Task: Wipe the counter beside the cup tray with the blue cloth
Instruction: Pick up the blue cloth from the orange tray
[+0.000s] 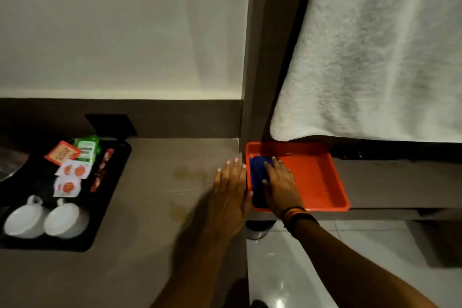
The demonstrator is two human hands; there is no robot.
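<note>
The blue cloth (257,172) lies folded in the left end of an orange tray (315,177) on a lower shelf right of the counter. My right hand (280,185) rests on top of the cloth, fingers spread over it; a grip cannot be told. My left hand (231,190) lies flat and open on the grey counter (162,182), at its right edge beside the orange tray. A brownish stain (185,172) marks the counter left of that hand. The black cup tray (107,207) sits at the counter's left with two white cups (45,219) upside down on it.
Tea and sugar sachets (75,165) lie on the black tray's far half. A black wall socket (110,124) sits behind it. A white towel (370,52) hangs above the orange tray. White floor tiles (287,270) show below the shelf.
</note>
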